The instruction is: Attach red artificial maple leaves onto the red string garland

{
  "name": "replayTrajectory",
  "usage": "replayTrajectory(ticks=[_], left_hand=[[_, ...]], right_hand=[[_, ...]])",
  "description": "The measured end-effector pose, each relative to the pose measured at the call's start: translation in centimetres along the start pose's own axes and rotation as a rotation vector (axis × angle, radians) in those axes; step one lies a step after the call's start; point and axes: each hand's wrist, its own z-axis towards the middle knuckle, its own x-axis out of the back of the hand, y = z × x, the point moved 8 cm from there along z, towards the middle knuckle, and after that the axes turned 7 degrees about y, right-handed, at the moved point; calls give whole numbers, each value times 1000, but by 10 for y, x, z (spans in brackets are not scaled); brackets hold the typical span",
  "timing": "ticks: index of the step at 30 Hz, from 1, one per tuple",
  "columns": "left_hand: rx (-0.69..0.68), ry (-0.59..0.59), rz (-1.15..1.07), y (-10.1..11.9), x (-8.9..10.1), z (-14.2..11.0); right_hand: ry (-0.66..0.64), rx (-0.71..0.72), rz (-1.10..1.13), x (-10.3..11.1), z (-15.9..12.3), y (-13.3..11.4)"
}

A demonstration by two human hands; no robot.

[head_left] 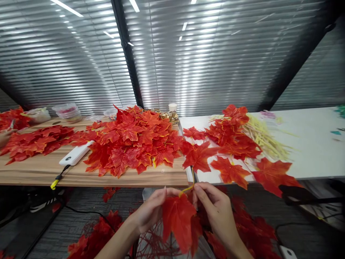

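Note:
My left hand (pixel 149 212) and my right hand (pixel 215 208) meet below the table edge, both pinched on one red artificial maple leaf (pixel 179 219) and its yellow stem (pixel 188 187). The leaf hangs between my hands. Red vine strands (pixel 153 244) and more leaves lie on my lap underneath. A big heap of red leaves (pixel 134 138) covers the wooden table (pixel 40 171) just beyond my hands. More leaves (pixel 231 144) spread over the white table (pixel 309 144) to the right.
A white power bank (pixel 75 154) with a yellow-tipped cable (pixel 55 182) lies on the wooden table. Pale yellow stems (pixel 265 138) are piled on the white table. Plastic tubs (pixel 68 111) and a paper cup (pixel 173 107) stand at the back by the blinds. Another person's hand (pixel 4 136) shows at far left.

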Motion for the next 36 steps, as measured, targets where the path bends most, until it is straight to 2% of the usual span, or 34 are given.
replayTrajectory(ticks=[2,5,8,11,15,20,25,28,31,33,36], left_hand=[[-9,-3,-25,-3,4,-1],[-46,-97,29,-3,-1,-3],[3,-151,149,-7,-3,-7],[42,-113,196,-6,2,-11],[29,-55,230,1,8,-16],[13,14,290,12,13,-15],[24,-29,349,21,9,-13],[11,-69,372,26,5,-12],[-10,-51,378,29,4,-9],[-33,-20,375,29,5,-7],[-90,28,388,30,6,-4]], right_hand=[[93,20,-8,9,3,0],[219,41,-28,23,7,-1],[319,60,-50,37,9,-1],[414,58,-69,51,8,6],[573,6,-84,74,1,24],[636,22,-24,94,-1,34],[723,70,-34,116,-7,39],[721,-8,-187,128,-20,51],[678,-75,-397,135,-36,61],[584,-73,-456,133,-43,67],[336,-42,-467,119,-47,74]])
